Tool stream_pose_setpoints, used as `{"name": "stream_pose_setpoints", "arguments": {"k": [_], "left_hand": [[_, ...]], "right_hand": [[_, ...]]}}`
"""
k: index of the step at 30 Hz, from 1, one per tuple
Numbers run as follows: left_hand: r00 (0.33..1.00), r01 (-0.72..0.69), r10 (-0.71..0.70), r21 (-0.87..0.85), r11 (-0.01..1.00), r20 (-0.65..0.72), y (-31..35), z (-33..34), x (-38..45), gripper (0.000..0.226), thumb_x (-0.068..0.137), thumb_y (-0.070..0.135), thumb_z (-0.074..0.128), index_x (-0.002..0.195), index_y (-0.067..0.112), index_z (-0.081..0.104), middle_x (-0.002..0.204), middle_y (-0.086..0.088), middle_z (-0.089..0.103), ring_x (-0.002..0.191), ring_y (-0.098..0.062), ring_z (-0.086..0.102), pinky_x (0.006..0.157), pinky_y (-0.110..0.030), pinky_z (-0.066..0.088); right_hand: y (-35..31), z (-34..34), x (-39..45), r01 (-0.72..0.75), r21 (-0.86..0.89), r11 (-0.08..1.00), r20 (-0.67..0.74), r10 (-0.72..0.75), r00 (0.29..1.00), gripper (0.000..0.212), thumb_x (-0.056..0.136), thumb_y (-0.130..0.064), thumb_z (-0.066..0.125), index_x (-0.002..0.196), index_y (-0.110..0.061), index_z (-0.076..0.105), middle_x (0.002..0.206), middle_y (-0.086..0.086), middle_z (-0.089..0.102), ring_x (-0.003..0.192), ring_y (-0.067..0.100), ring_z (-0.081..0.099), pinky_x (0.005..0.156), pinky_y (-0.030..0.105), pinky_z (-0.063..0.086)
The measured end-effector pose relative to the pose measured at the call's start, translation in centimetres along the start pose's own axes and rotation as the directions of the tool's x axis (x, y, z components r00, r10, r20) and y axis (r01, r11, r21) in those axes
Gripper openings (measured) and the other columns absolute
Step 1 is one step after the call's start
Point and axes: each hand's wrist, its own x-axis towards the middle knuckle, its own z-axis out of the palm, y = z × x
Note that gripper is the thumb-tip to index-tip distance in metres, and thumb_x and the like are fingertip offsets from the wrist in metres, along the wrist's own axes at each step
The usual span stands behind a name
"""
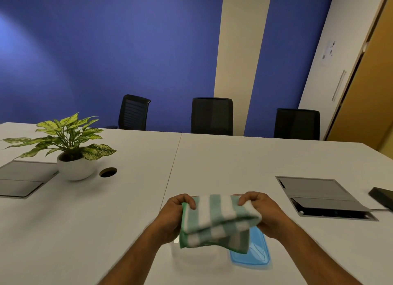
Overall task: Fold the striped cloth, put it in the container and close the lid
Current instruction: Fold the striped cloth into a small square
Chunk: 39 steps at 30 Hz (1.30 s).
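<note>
A green-and-white striped cloth (217, 219) hangs folded above the white table, held at both ends. My left hand (174, 214) grips its left end and my right hand (263, 212) grips its right end. Below the cloth lies a blue lid (255, 253), flat on the table and partly hidden by the cloth. A clear container (191, 255) stands under the cloth to the left of the lid, faint and mostly hidden.
A potted plant (70, 148) in a white bowl stands at the far left beside a round cable hole (108, 172). Grey cable hatches sit at the left (21, 178) and right (319, 195). A black device (382, 196) lies at the right edge. Three black chairs line the table's far side.
</note>
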Motion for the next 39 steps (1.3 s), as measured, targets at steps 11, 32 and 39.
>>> {"name": "stream_pose_setpoints", "arguments": {"k": [11, 32, 39], "left_hand": [[1.000, 0.008, -0.007, 0.204, 0.979, -0.006, -0.3, -0.9, 0.0, 0.037, 0.073, -0.008, 0.033, 0.069, 0.009, 0.066, 0.094, -0.020, 0.060, 0.081, -0.034, 0.047, 0.059, -0.034, 0.039], [0.997, -0.071, 0.059, 0.258, 0.964, 0.056, -0.8, -1.1, -0.7, 0.050, 0.062, 0.008, 0.088, 0.107, 0.023, 0.071, 0.127, -0.012, 0.056, 0.097, -0.030, 0.064, 0.067, -0.034, 0.058], [0.988, -0.030, -0.015, 0.290, 0.957, 0.153, -1.4, -2.3, -1.0, 0.066, 0.068, -0.004, 0.083, 0.121, 0.029, 0.063, 0.132, -0.009, 0.048, 0.111, -0.033, 0.059, 0.074, -0.037, 0.059]], "right_hand": [[0.4, -0.8, -0.5, -0.129, -0.131, 0.983, 0.024, 0.133, 0.991, 0.040, 0.077, 0.006, 0.036, 0.073, -0.009, 0.072, 0.073, 0.007, 0.064, 0.052, 0.014, 0.061, 0.043, 0.028, 0.047], [1.4, -0.8, -1.5, -0.021, -0.138, 0.990, 0.132, 0.040, 0.990, 0.049, 0.080, 0.005, 0.069, 0.117, -0.026, 0.066, 0.125, 0.008, 0.057, 0.098, 0.028, 0.067, 0.073, 0.046, 0.060], [2.2, -0.9, -1.6, -0.015, -0.225, 0.974, 0.207, 0.063, 0.976, 0.075, 0.069, 0.001, 0.070, 0.129, -0.040, 0.054, 0.132, 0.012, 0.048, 0.112, 0.034, 0.060, 0.076, 0.056, 0.059]]}}
